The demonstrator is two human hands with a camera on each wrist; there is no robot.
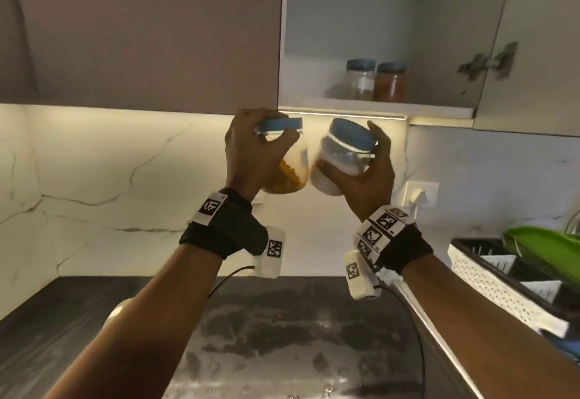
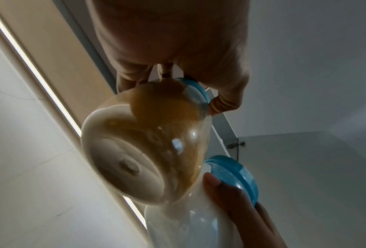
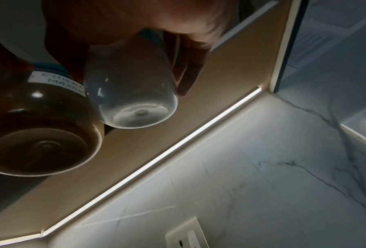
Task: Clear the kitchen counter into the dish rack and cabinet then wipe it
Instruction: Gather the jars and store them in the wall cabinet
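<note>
Honestly, the step in hand looks like shelving two spice jars, so I'd lift them one at a time over the front edge of the cabinet shelf [image 1: 376,110] instead of both together, since they're touching at the bellies right now. The left hand [image 1: 251,150] grips the masala jar [image 1: 290,175] up at its blue lid, fingers curled round the rim, jar hanging roughly upright. The right hand [image 1: 364,175] is wrapped round the white-powder jar [image 1: 337,160], which tilts left, so level it first. Both sit just below the shelf's front left corner, high above the table [image 1: 62,320]. Two jars [image 1: 376,83] already stand further back.
</note>
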